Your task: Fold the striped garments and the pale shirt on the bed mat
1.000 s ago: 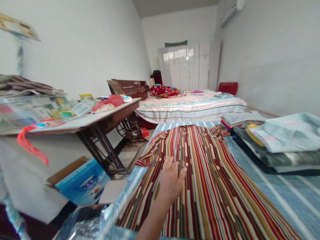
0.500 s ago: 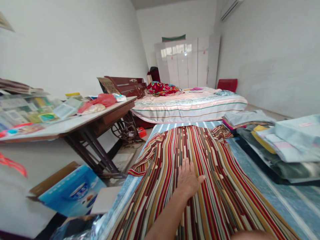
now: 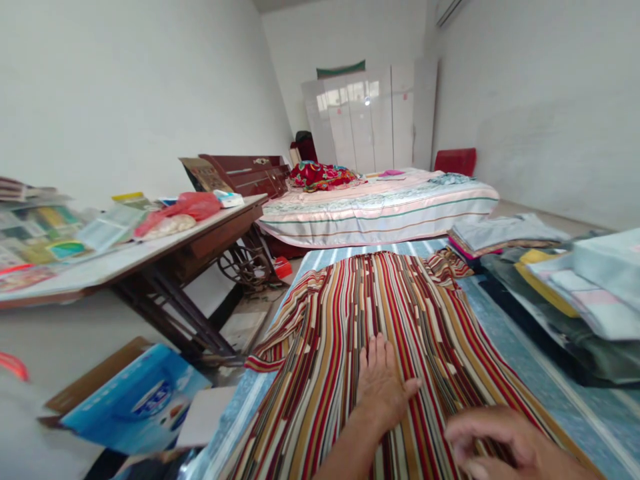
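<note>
A short-sleeved garment (image 3: 345, 320) with red, brown, tan and white stripes lies spread on a blue bed surface (image 3: 530, 373). My left hand (image 3: 383, 383) rests palm down on its middle, fingers stretched forward and thumb out to the side. At the lower right, over the garment's right part, is my right hand (image 3: 510, 440). Its fingers are loosely bent, with a gap between finger and thumb, and nothing shows in them. Part of this hand is cut off by the lower edge of the view.
Stacked folded clothes (image 3: 575, 287) lie on the right. A sewing-machine table (image 3: 190, 247) with clutter stands left, above a blue cardboard box (image 3: 140, 400). Beyond is a second bed (image 3: 380, 213) with a red floral bundle (image 3: 320, 177), then a white wardrobe (image 3: 365, 127).
My right hand has come further into view from the bottom edge. My left hand has shifted slightly nearer to me along the stripes and still lies flat. The camera view has moved a little.
</note>
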Motion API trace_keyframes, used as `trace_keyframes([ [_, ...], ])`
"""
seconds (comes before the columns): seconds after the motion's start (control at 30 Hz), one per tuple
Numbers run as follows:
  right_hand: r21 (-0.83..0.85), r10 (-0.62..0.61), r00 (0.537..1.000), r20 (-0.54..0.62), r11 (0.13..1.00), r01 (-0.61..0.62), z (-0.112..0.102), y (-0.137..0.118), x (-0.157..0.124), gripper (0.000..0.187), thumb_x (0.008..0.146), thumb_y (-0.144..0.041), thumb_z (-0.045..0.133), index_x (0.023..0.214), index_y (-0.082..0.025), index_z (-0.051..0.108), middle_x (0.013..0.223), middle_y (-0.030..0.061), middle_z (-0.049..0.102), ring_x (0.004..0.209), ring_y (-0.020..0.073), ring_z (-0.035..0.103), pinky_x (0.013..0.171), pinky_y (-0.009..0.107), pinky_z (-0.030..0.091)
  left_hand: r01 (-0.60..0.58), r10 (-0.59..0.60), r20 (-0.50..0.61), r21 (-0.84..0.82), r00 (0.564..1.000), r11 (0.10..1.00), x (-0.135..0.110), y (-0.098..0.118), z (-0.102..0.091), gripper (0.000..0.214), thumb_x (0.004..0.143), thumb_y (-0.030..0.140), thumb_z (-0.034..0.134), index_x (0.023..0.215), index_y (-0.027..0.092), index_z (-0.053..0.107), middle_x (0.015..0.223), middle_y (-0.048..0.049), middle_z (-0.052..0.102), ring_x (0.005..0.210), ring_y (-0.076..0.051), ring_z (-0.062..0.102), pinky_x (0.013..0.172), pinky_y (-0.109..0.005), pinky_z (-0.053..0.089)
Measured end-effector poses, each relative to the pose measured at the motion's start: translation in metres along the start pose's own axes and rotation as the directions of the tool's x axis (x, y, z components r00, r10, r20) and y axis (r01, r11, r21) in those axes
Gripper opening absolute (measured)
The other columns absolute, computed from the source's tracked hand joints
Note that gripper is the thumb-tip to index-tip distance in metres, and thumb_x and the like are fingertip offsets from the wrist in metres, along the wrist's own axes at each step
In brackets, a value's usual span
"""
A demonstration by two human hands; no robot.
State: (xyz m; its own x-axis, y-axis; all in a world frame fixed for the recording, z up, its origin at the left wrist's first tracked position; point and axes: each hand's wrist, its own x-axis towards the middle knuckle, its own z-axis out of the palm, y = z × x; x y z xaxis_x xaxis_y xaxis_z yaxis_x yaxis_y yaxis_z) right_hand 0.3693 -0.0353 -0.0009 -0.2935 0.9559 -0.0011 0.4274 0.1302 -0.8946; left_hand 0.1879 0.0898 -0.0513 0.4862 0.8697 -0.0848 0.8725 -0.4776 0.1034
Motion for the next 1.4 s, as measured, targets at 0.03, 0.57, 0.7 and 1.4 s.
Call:
trace_keyframes([
  [0.03, -0.049, -0.007, 1.0, -0.023, 0.999, 0.005, -0.003, 0.0, 0.008, 0.028, 0.081, -0.045, 0.052, 0.094, -0.026, 0.068, 0.083, 0.0027, 0.069, 0.08, 0.016, 0.063, 0.076, 0.027, 0.05, -0.001, 0.001, 0.005, -0.008, 1.0, 1.0, 0.0, 0.0, -0.001, 0.086, 0.082, 0.069, 0.023, 0.146, 0.012, 0.015, 0.153, -0.0098, 0.008, 0.14, -0.03, 0.001, 0.112, -0.051, 0.013],
  [0.57, -0.796, -0.249, 0.911, -0.328, 0.593, -0.124, -0.038, 0.147, 0.056, 0.068, 0.079, -0.06, 0.049, 0.133, -0.018, 0.048, 0.142, 0.0105, 0.037, 0.129, 0.0334, 0.035, 0.102, 0.052, 0.036, 0.117, -0.119, -0.037, -0.058, 0.992, 0.991, 0.149, -0.014, -0.043, 0.071, 0.088, 0.055, 0.026, 0.139, 0.006, 0.03, 0.152, -0.0157, 0.012, 0.139, -0.029, 0.009, 0.112, -0.044, 0.015],
  [0.7, -0.799, -0.271, 0.91, -0.315, 0.593, -0.1, -0.041, 0.171, 0.049, 0.068, 0.078, -0.058, 0.051, 0.134, -0.02, 0.046, 0.142, 0.0109, 0.036, 0.126, 0.0363, 0.04, 0.097, 0.053, 0.042, 0.094, -0.098, -0.091, -0.045, 0.991, 0.995, 0.204, -0.017, -0.031, 0.083, 0.085, 0.064, 0.02, 0.143, 0.004, 0.019, 0.153, -0.0154, 0.004, 0.14, -0.029, 0.001, 0.113, -0.044, 0.012],
  [1.4, -0.952, -0.565, 0.794, -0.223, 0.301, -0.053, -0.045, 0.166, 0.061, 0.092, 0.077, -0.059, 0.049, 0.147, -0.013, 0.011, 0.13, 0.0195, 0.051, 0.105, 0.035, 0.059, 0.077, 0.047, 0.048, 0.098, -0.096, -0.032, 0.052, 0.995, 0.994, 0.271, -0.009, -0.021, 0.095, 0.077, 0.075, 0.012, 0.145, 0.009, 0.015, 0.153, -0.0126, 0.007, 0.14, -0.028, 0.002, 0.113, -0.046, 0.007],
])
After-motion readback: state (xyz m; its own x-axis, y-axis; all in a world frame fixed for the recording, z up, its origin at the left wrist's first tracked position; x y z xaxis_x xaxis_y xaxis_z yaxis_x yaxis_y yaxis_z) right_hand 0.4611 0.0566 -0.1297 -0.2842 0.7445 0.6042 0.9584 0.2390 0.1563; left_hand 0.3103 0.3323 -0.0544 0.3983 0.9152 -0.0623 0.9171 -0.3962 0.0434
